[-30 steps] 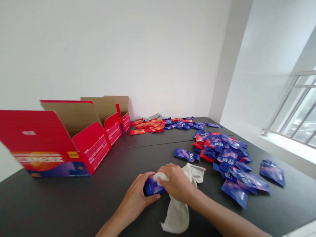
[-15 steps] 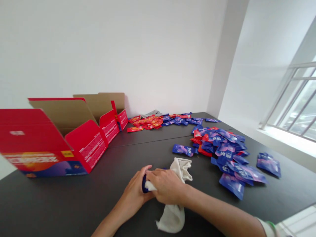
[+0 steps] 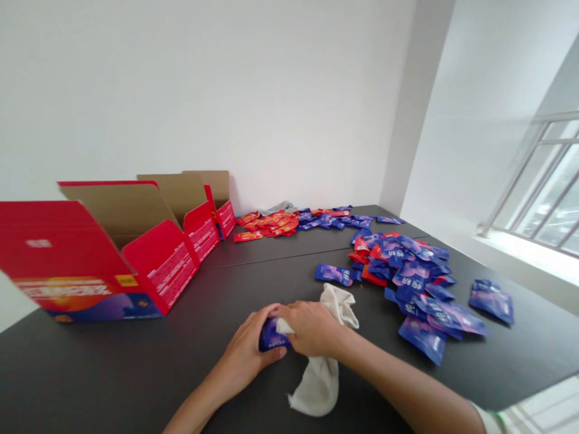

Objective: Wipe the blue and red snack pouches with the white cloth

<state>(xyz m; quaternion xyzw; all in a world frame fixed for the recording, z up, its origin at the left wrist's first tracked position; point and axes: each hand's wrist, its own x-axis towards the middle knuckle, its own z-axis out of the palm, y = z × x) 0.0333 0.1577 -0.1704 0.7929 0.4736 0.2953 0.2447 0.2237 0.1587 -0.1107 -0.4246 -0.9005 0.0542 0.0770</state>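
On the bench (image 3: 136, 367), left hand (image 3: 246, 355) grip clamped on a blue packet (image 3: 270, 334); right hand (image 3: 310, 328) grip clamped on a white cloth (image 3: 319, 377), pressing it against the packet.

Blue packet (image 3: 271, 333) mostly hidden by both hands; print perhaps unreadable.

Bare table (image 3: 253, 271) lies open between the red box (image 3: 104, 259) on the left and the pile of packets (image 3: 411, 277) on the right. A far heap (image 3: 294, 222), seemingly against the wall, blocks the back.
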